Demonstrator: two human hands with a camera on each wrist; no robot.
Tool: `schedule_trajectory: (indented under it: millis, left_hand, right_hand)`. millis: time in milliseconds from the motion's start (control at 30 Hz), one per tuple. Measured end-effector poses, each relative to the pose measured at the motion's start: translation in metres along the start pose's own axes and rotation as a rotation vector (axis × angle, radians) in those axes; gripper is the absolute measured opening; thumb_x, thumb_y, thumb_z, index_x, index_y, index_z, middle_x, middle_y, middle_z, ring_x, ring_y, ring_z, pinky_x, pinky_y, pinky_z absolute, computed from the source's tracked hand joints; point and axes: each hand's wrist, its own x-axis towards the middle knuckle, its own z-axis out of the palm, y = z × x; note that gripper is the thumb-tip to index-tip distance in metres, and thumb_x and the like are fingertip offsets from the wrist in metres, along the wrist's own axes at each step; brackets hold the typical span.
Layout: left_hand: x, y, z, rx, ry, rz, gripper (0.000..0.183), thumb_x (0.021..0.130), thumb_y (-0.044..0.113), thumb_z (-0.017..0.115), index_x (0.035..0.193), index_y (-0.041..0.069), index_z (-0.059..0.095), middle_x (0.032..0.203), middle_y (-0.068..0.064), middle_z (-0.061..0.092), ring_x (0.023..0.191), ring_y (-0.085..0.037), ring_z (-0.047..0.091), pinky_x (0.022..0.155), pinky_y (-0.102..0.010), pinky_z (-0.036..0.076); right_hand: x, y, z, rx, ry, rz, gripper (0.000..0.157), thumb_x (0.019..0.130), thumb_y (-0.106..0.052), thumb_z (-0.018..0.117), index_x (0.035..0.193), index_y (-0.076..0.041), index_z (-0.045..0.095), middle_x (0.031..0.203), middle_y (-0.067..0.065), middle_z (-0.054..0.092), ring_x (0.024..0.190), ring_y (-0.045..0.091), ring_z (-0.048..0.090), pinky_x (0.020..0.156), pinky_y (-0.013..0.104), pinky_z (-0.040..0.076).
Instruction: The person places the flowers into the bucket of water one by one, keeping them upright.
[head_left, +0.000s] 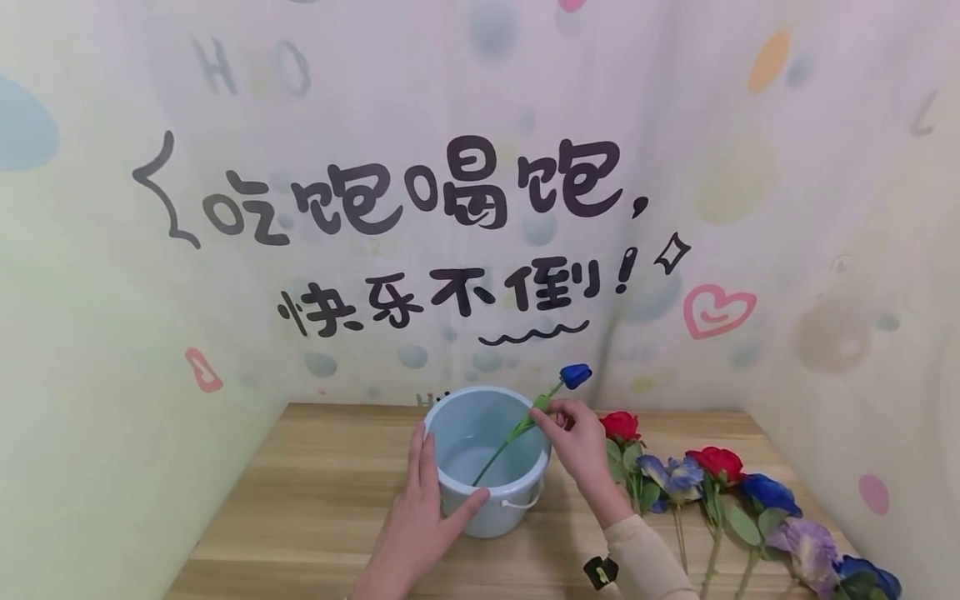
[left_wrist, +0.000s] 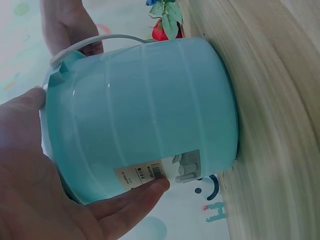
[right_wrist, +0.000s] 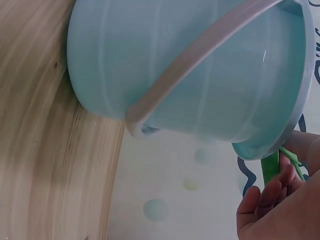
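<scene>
A light blue plastic bucket (head_left: 491,518) stands upright on the wooden table. My left hand (head_left: 422,523) holds its near left side, thumb at the rim and fingers along the wall; in the left wrist view these fingers (left_wrist: 135,205) lie by a paper label (left_wrist: 140,173). With thumb and fingers, my right hand (head_left: 581,442) pinches the green stem of a blue artificial tulip (head_left: 576,376) at the bucket's right rim. The stem slants down into the bucket, bloom above the rim. In the right wrist view, green leaves (right_wrist: 270,167) show beside the right hand (right_wrist: 280,195).
Several artificial flowers lie at the table's right, among them a red rose (head_left: 716,463), a blue flower (head_left: 771,495) and a purple one (head_left: 806,548). The bucket's pale handle (right_wrist: 195,52) hangs on its right side. A printed curtain (head_left: 450,83) stands behind the table (head_left: 300,500).
</scene>
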Motion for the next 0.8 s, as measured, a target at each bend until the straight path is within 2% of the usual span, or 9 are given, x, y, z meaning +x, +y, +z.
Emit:
schedule_trajectory:
  millis: [200, 400, 533, 800]
  left_hand:
    - [0.002, 0.004, 0.003, -0.034, -0.004, 0.037, 0.117, 0.093, 0.073, 0.066, 0.171, 0.011, 0.004, 0.175, -0.013, 0.013, 0.123, -0.042, 0.063, 0.092, -0.057, 0.059]
    - [-0.001, 0.001, 0.003, -0.016, -0.020, 0.013, 0.117, 0.091, 0.080, 0.060, 0.171, 0.012, 0.007, 0.176, -0.010, 0.010, 0.125, -0.041, 0.062, 0.095, -0.057, 0.057]
    - [-0.005, -0.001, 0.001, -0.012, -0.027, -0.005, 0.116, 0.092, 0.079, 0.060, 0.171, 0.012, 0.007, 0.177, -0.008, 0.007, 0.123, -0.040, 0.063, 0.096, -0.056, 0.057]
    - [-0.003, 0.000, -0.002, -0.009, -0.010, 0.006, 0.116, 0.092, 0.078, 0.060, 0.171, 0.013, 0.005, 0.177, -0.009, 0.007, 0.125, -0.042, 0.062, 0.096, -0.057, 0.057]
  right_hand:
    - [0.000, 0.005, -0.004, -0.020, 0.045, 0.021, 0.028, 0.096, -0.030, 0.081, 0.108, -0.005, 0.075, 0.091, 0.006, 0.056, 0.086, 0.022, 0.050, 0.061, 0.023, 0.042]
    - [-0.002, 0.013, 0.001, -0.018, 0.042, 0.045, 0.027, 0.097, -0.029, 0.079, 0.107, -0.005, 0.074, 0.093, 0.008, 0.057, 0.085, 0.023, 0.051, 0.061, 0.022, 0.044]
    - [-0.004, 0.016, 0.005, -0.009, 0.043, 0.048, 0.028, 0.097, -0.028, 0.080, 0.108, -0.004, 0.074, 0.093, 0.007, 0.058, 0.084, 0.022, 0.051, 0.059, 0.022, 0.044]
    - [-0.002, 0.013, 0.008, -0.010, 0.067, 0.003, 0.029, 0.096, -0.029, 0.081, 0.109, -0.004, 0.073, 0.096, 0.009, 0.061, 0.083, 0.022, 0.053, 0.061, 0.023, 0.047]
